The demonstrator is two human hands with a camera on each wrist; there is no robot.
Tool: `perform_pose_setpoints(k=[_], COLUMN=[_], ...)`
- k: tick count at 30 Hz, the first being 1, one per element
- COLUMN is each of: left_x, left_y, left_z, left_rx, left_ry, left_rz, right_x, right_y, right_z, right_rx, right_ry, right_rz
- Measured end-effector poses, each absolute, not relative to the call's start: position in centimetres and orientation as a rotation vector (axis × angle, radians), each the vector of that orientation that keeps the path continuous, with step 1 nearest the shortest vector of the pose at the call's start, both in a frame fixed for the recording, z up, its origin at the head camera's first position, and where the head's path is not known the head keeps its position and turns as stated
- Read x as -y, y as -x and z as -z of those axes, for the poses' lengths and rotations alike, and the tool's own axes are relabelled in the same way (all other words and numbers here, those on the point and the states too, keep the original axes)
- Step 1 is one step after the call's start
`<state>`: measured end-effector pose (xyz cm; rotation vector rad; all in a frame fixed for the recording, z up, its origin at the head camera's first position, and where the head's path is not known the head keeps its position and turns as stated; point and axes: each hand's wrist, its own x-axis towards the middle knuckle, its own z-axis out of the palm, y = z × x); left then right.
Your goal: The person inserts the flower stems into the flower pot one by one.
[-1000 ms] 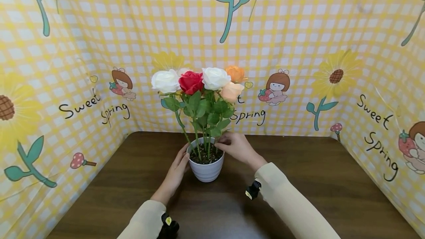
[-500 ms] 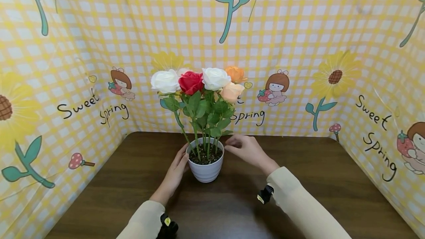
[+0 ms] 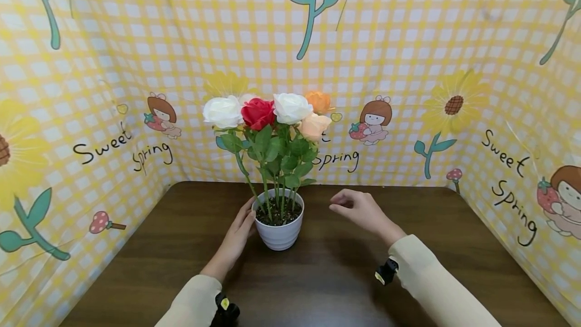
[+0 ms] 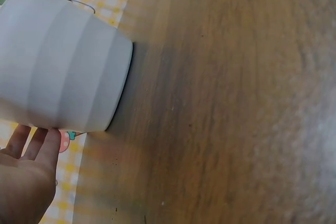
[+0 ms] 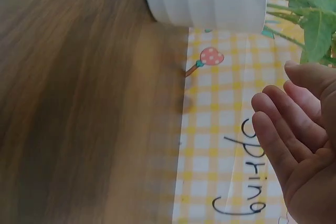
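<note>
A white ribbed flowerpot (image 3: 278,236) filled with dark soil (image 3: 278,217) stands upright on the table. Rising from it are roses on green stems: a red rose (image 3: 257,113), two white ones, a peach rose (image 3: 314,126), an orange rose (image 3: 319,101) and a pale one mostly hidden behind. My left hand (image 3: 233,241) rests its fingers against the pot's left side; the left wrist view shows the fingertips (image 4: 50,137) at the pot's wall. Off to the pot's right, apart from it, my right hand (image 3: 363,211) hovers with loosely bent fingers and holds nothing.
The dark brown wooden table (image 3: 317,286) reaches back to a yellow checked cloth (image 3: 390,39) that hangs behind and on both sides. Green leaves (image 5: 317,35) spread above the pot's rim.
My right hand has let go of a stem at the pot's right rim and moved away to the right. My left hand has stayed at the pot.
</note>
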<state>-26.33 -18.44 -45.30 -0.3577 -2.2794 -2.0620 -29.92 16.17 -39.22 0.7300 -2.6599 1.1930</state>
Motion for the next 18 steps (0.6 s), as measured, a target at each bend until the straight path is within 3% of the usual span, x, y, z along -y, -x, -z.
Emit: perform_pose_setpoints(k=[18], left_x=[19.5], left_y=[26.2], left_z=[45.0], left_rx=[2.349], left_ry=[0.383], left_rz=[2.016], right_x=[-22.1], right_y=[28.2], right_z=[41.5], right_rx=[2.697], right_ry=[-0.657], right_rz=[-1.076])
